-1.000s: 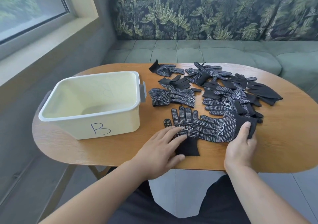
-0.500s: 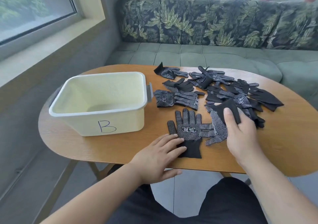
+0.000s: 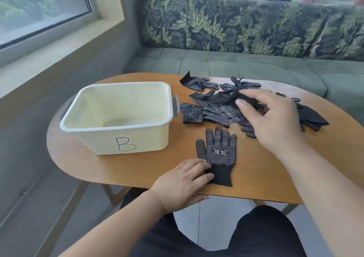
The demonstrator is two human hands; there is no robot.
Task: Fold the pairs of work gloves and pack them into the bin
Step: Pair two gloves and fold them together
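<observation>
One black dotted work glove (image 3: 216, 152) lies flat, palm up, near the table's front edge. My left hand (image 3: 183, 181) rests on its cuff with relaxed fingers. Raised over the pile of loose gloves (image 3: 208, 114), my right hand (image 3: 275, 120) pinches a second black glove (image 3: 248, 102) between thumb and fingers; most of that glove is blurred and partly hidden by the hand. The cream bin (image 3: 114, 127), marked "B" on its front, stands at the left of the table with nothing inside.
The oval wooden table (image 3: 266, 177) holds everything. A green sofa (image 3: 236, 65) with a leaf-patterned back runs behind it. A window sill and wall are at the left. My knees sit under the front edge.
My right hand has lifted a glove from beside the flat one and carried it up and back over the pile. My left hand slid down onto the flat glove's cuff.
</observation>
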